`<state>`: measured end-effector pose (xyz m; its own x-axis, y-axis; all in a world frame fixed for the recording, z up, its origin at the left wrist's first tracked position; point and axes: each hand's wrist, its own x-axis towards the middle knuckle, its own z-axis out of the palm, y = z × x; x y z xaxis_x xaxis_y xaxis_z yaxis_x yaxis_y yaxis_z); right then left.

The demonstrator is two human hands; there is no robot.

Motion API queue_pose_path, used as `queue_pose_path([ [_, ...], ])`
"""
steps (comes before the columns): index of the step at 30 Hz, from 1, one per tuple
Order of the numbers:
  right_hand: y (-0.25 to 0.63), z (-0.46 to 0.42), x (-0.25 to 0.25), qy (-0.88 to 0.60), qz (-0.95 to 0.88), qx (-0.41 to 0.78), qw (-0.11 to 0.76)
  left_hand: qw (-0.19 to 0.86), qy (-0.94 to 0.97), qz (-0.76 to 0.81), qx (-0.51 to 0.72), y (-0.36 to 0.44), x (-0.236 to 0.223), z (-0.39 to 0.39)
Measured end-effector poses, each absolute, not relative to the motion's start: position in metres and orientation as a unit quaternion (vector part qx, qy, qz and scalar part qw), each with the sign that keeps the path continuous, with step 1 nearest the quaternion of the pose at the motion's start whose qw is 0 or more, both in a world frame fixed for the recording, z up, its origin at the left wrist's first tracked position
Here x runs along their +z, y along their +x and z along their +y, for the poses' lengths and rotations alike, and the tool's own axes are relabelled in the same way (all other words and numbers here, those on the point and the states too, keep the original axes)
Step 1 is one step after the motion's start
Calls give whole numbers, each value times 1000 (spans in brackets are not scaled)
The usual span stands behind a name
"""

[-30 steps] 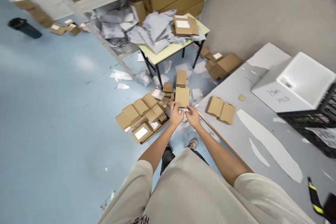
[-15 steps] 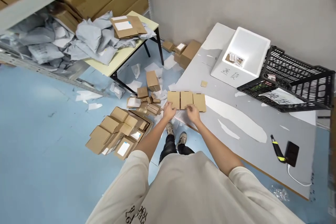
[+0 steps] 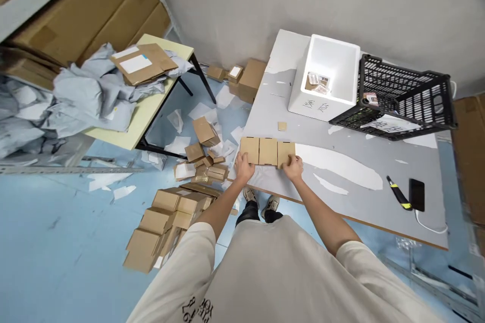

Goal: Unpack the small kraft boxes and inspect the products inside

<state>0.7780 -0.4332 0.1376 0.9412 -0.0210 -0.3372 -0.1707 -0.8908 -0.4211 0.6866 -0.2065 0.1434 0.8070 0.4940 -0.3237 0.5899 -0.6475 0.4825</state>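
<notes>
Three small brown cardboard boxes (image 3: 268, 151) stand in a row near the front left edge of the grey table (image 3: 352, 197). My left hand (image 3: 243, 167) grips the left end of the row, fingers curled on the leftmost box. My right hand (image 3: 294, 167) presses against the right end, fingers curled on the rightmost box. Both hands squeeze the row from its two ends.
A white foam box (image 3: 326, 78) and a black plastic crate (image 3: 401, 98) sit at the table's back. A utility knife (image 3: 397, 192) and a phone (image 3: 417, 194) lie at right. Cardboard boxes (image 3: 166, 217) litter the blue floor. A yellow table (image 3: 151, 106) holds grey mailer bags.
I carried one box from over the floor pile to the table and set it beside the two there. Both hands moved onto the ends of the row. The camera swung right.
</notes>
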Motion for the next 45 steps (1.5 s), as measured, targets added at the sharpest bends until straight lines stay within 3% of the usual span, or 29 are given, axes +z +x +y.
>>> queue_pose_path([
  [6,787,-460,135,-950,91,154,257,281,928,219,-107,734,140,-204],
  [13,791,-492,127,-935,59,163,308,227,943,234,-70,746,161,-240],
  [19,797,-527,116,-899,85,171,395,386,919,51,-70,748,164,-316],
  [30,817,-564,107,-783,-12,287,552,407,891,189,-59,758,155,-405],
  [40,826,-557,119,-820,15,291,493,464,849,242,-68,761,157,-398],
  [45,826,-588,129,-838,61,242,486,504,841,186,-61,777,151,-424],
])
